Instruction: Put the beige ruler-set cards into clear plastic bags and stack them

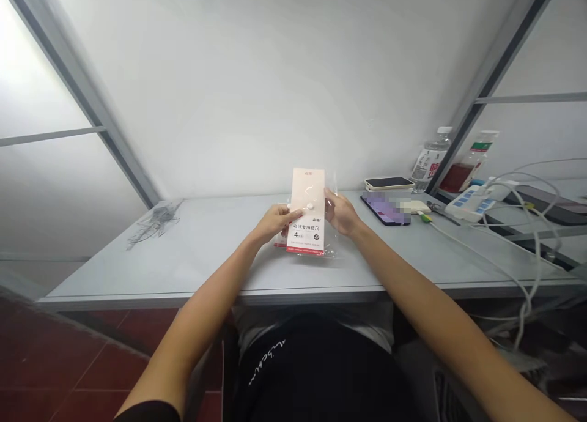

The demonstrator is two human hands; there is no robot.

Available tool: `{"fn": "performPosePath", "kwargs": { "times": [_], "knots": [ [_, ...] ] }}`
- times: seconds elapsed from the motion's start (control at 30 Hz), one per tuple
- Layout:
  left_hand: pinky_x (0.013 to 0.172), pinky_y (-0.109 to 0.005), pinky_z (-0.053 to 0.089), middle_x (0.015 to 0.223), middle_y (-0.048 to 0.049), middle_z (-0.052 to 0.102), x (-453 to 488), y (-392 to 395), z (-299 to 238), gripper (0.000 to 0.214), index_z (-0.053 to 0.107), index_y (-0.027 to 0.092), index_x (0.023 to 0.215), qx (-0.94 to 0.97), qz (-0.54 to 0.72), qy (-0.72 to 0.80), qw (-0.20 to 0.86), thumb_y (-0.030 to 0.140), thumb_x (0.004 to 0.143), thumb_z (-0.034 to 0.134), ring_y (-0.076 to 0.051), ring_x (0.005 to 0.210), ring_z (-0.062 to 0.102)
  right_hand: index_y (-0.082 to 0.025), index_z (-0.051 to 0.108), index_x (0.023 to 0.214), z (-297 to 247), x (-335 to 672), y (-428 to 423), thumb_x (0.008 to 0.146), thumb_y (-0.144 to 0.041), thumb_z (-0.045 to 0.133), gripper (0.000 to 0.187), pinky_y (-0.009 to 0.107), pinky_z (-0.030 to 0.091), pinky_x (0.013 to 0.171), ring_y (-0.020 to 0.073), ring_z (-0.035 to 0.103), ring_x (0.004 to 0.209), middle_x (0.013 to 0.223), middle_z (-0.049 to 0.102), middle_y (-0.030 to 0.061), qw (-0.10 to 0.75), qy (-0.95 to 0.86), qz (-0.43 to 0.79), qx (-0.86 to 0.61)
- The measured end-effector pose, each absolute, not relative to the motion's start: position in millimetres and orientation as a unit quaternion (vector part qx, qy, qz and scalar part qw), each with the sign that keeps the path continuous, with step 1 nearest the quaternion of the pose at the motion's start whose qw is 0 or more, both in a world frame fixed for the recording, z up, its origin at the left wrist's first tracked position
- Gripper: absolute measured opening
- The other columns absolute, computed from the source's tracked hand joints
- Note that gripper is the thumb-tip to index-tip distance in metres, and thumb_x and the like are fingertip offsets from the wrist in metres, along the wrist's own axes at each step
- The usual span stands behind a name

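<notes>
A tall pale pink and white packet [307, 211] with printed text stands upright over the grey desk [206, 251], inside or against a clear plastic wrapper [331, 246]. My left hand [275, 221] grips the packet's left edge, thumb on its front. My right hand [340, 213] pinches the right edge, where the clear wrapper sticks out. Both hands are closed on it.
Two phones [386, 208] lie at the right of the desk, one on a small box [389, 183]. Behind them stand a water bottle [430, 159] and a red-liquid bottle [468, 164]. A power strip [472, 200] with white cables [527, 275] fills the far right. A scribbled mark [156, 221] is at the left.
</notes>
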State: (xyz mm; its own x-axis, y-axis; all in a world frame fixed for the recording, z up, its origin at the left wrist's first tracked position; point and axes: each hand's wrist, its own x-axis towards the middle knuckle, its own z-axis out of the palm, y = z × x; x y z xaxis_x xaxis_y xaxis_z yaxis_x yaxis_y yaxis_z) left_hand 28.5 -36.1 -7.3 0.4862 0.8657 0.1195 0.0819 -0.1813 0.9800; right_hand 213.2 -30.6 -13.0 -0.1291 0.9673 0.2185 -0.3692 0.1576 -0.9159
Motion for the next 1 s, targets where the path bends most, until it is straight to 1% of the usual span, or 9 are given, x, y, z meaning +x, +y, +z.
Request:
{"fn": "performPosePath", "kwargs": {
  "times": [0.17,0.27,0.4,0.47,0.6,0.73,0.83,1.0],
  "knots": [
    [0.033,-0.019,0.03,0.042,0.0018,0.052,30,-33,-10,0.035,0.054,0.012,0.059,0.671,0.397,0.372,0.504,0.045,0.066,0.065,-0.006,0.032,0.043,-0.019,0.06,0.089,-15,212,-32,0.074,-0.042,0.059,0.028,0.028,0.05,0.064,0.0187,0.063,0.077,0.087,0.067,0.0043,0.54,-0.518,0.582,-0.317],
    [0.03,-0.019,0.029,0.041,0.0025,0.051,30,-33,-10,0.036,0.053,0.013,0.061,0.668,0.412,0.381,0.488,0.046,0.065,0.065,-0.006,0.03,0.043,-0.018,0.061,0.089,-16,211,-32,0.073,-0.038,0.062,0.025,0.029,0.05,0.066,0.0184,0.063,0.076,0.086,0.067,0.0045,0.523,-0.536,0.582,-0.317],
    [0.031,-0.019,0.031,0.043,0.0036,0.051,28,-34,-8,0.039,0.05,0.015,0.068,0.664,0.427,0.379,0.482,0.053,0.074,0.052,-0.006,0.03,0.044,-0.017,0.062,0.089,-17,211,-30,0.071,-0.034,0.064,0.024,0.031,0.05,0.07,0.0185,0.063,0.077,0.085,0.068,0.0045,0.535,-0.533,0.569,-0.325],
    [0.031,-0.019,0.032,0.044,0.0037,0.05,27,-34,-6,0.038,0.048,0.016,0.069,0.668,0.425,0.369,0.487,0.053,0.076,0.049,-0.007,0.031,0.044,-0.017,0.062,0.088,-17,211,-30,0.071,-0.034,0.064,0.024,0.031,0.05,0.069,0.0185,0.063,0.077,0.084,0.068,0.0045,0.538,-0.533,0.565,-0.327],
    [0.034,-0.019,0.031,0.039,0.005,0.045,25,-36,-4,0.035,0.043,0.017,0.061,0.684,0.4,0.342,0.505,0.048,0.074,0.054,-0.007,0.032,0.044,-0.017,0.063,0.089,-14,213,-32,0.071,-0.033,0.065,0.024,0.029,0.05,0.068,0.0176,0.063,0.075,0.084,0.068,0.0043,0.532,-0.536,0.572,-0.32],
    [0.036,-0.019,0.031,0.04,0.0048,0.045,26,-40,-3,0.038,0.041,0.017,0.055,0.706,0.366,0.33,0.509,0.046,0.071,0.058,-0.005,0.032,0.041,-0.017,0.061,0.087,-12,212,-37,0.069,-0.034,0.067,0.025,0.031,0.051,0.062,0.019,0.064,0.069,0.08,0.068,0.0053,0.519,-0.538,0.585,-0.314],
    [0.034,-0.019,0.025,0.038,0.006,0.04,26,-40,-4,0.041,0.038,0.018,0.053,0.723,0.351,0.356,0.476,0.048,0.07,0.058,-0.004,0.031,0.036,-0.016,0.061,0.086,-11,211,-40,0.067,-0.033,0.068,0.026,0.032,0.051,0.059,0.0195,0.064,0.066,0.079,0.068,0.0061,0.511,-0.541,0.588,-0.319],
    [0.035,-0.02,0.022,0.037,0.0072,0.035,27,-38,-8,0.041,0.036,0.018,0.05,0.742,0.354,0.378,0.426,0.047,0.071,0.056,-0.004,0.032,0.029,-0.015,0.062,0.09,-13,210,-39,0.066,-0.035,0.069,0.032,0.033,0.052,0.061,0.021,0.064,0.07,0.084,0.068,0.0082,0.503,-0.556,0.573,-0.331]
  ]
}}
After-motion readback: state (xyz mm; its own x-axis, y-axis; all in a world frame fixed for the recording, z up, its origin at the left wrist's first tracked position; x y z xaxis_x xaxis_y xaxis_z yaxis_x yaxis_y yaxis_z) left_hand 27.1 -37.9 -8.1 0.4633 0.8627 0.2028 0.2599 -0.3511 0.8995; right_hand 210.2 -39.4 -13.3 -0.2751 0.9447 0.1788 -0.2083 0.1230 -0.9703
